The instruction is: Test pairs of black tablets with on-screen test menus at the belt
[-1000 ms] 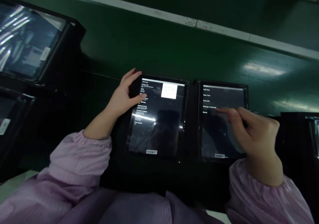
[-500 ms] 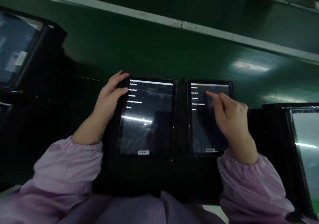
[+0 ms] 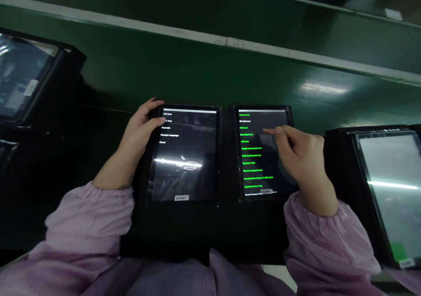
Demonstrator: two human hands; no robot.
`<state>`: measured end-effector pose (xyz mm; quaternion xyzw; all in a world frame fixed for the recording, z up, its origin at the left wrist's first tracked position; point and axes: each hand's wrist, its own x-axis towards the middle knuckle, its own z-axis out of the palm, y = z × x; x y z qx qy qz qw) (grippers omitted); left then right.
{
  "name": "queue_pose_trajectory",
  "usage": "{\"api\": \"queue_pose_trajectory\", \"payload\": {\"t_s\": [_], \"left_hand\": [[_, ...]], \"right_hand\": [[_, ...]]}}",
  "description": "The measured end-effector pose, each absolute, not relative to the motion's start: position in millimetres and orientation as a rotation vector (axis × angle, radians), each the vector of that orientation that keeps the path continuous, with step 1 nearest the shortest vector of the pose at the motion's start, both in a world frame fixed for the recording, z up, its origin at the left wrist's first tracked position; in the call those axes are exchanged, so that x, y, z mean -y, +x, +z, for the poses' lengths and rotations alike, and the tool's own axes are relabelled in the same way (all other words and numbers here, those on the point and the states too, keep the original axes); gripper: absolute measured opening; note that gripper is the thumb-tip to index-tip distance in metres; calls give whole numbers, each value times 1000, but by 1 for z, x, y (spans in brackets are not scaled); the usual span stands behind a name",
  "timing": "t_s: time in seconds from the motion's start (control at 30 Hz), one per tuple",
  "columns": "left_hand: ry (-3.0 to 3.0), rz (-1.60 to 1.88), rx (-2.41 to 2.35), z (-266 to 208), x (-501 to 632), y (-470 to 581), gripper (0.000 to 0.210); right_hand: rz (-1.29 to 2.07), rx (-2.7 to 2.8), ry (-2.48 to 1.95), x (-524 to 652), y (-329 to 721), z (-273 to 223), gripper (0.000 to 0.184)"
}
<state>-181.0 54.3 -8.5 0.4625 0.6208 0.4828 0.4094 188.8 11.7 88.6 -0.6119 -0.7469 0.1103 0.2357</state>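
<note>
My left hand (image 3: 140, 127) grasping the left tablet (image 3: 189, 149) by its corner, my right hand (image 3: 302, 153) free, forefinger (image 3: 269, 131) extended over the right tablet (image 3: 266, 158), its list mostly green

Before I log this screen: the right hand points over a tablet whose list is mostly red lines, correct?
The colour is wrong: in the head view, that tablet lists mostly green lines, not red. The right hand does point over it.
</note>
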Motion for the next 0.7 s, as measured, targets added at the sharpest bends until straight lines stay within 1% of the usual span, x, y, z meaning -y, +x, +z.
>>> {"api": "queue_pose_trajectory", "payload": {"t_s": [0.07,0.13,0.4,0.47,0.6,0.7], "left_hand": [[1160,1223,-1561,-7,-53,-181,43],[1153,1233,-1555,-6,-53,-181,42],[1235,1266,-1422,-18,-56,-194,51],[1275,1249,-1401,-20,-54,-199,57],[1342,1119,-1371,-18,-49,-203,79],[1317,1097,-1368,-17,-48,-201,88]], "right_hand": [[369,2071,-1662,-12,188,89,44],[426,2096,-1615,-12,187,88,42],[494,2120,-1605,-14,189,86,40],[460,2113,-1625,-16,197,92,40],[288,1984,-1794,-18,214,107,42],[238,1908,-1957,-18,221,114,39]]}}
